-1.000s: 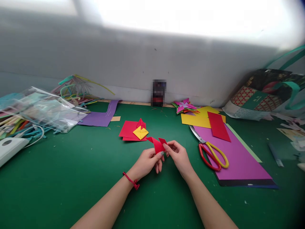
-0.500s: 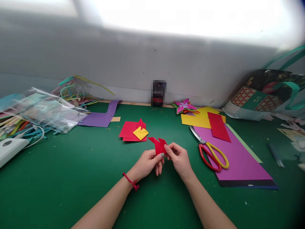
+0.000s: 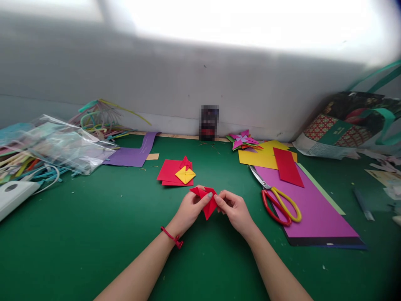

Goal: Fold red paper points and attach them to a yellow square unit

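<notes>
Between my two hands is a piece of folded red paper (image 3: 208,209), held above the green table with one point facing down toward me. My left hand (image 3: 190,208) pinches it, the thumb pressed across its front. The fingertips of my right hand (image 3: 232,206) grip its right edge; some of those fingers are hidden. Just beyond my left hand lie red paper squares (image 3: 167,170). On them rest a small folded yellow paper (image 3: 185,175) and a small folded red piece (image 3: 185,162).
Scissors (image 3: 280,201) with red and yellow handles lie partly on purple sheets (image 3: 319,213) at right. Behind them are yellow paper (image 3: 253,159), a red strip (image 3: 288,167) and folded paper stars (image 3: 243,140). A clear plastic bag (image 3: 78,146) is at left, a patterned bag (image 3: 332,129) at far right.
The folded red paper has been turned in my hands; its points faced up and away before, and one now points down. My left thumb has moved up onto its front.
</notes>
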Available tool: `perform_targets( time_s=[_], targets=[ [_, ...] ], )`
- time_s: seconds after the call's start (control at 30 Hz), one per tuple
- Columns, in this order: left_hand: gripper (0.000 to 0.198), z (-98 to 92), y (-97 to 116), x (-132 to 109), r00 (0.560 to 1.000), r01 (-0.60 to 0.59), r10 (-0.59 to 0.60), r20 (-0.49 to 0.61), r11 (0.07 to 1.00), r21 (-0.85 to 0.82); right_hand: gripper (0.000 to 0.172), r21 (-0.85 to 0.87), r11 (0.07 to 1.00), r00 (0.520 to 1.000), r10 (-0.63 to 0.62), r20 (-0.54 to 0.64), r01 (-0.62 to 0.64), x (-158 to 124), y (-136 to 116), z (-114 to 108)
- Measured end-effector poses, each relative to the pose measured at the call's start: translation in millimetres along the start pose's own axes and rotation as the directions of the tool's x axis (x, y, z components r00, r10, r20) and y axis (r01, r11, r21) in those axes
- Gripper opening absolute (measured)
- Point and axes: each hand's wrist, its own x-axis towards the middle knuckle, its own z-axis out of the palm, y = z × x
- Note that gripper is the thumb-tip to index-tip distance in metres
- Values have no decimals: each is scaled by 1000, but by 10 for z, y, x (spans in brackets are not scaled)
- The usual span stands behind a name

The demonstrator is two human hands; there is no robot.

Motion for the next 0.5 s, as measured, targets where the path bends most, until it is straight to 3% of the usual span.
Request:
perform_targets(
  time_s=[0.13, 0.37, 0.5],
  targets=[
    [24, -30, -34, 29, 997, -32, 34, -75, 999, 30, 28, -9, 1000, 1000, 7, 6, -7, 1, 19, 39],
    [23, -89, -78, 51, 988, 28, -34, -154, 999, -45, 22, 112, 993, 998, 31, 53, -37, 13, 39, 95],
    [21, -95, -69, 43, 989, 39, -47, -143, 998, -58, 22, 81, 996, 999, 26, 19, -28, -4, 41, 106]
  ],
)
